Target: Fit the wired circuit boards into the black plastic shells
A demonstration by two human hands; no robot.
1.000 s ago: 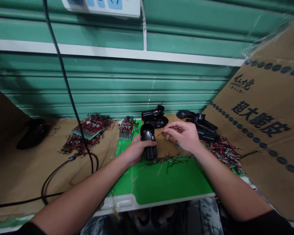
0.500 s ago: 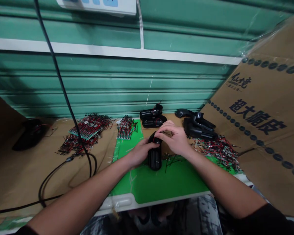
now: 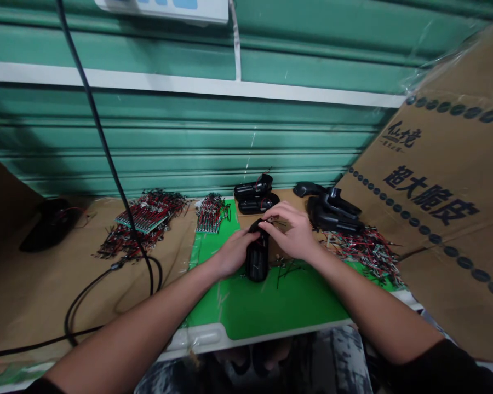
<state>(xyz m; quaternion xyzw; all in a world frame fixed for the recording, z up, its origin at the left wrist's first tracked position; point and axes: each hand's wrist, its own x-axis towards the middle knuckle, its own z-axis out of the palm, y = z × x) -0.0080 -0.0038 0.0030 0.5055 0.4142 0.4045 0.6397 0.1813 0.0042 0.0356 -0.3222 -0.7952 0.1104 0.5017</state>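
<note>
A black plastic housing (image 3: 257, 264), long and rounded at its near end, stands over the green board (image 3: 279, 312) in front of me. My left hand (image 3: 234, 253) grips its left side, the thumb lying across the upper part. At the housing's far end, my right hand (image 3: 291, 229) is closed in a pinch. Thin dark strands like wire show by those fingertips, though what exactly is pinched is too small to make out. A bit of red wire shows inside the housing near the left thumb.
Similar black housings (image 3: 254, 203) lie at the back, with more black shells (image 3: 334, 210) to their right. Wired circuit boards (image 3: 143, 216) are heaped at left, a smaller bunch (image 3: 209, 214) mid-table, red and black wires (image 3: 367, 251) at right. A cable (image 3: 102, 137) hangs at left; a cardboard box (image 3: 439, 186) stands right.
The housing has shifted slightly left and away from me, and its near end has moved up a little. Both hands stay at its far end, with small finger movements.
</note>
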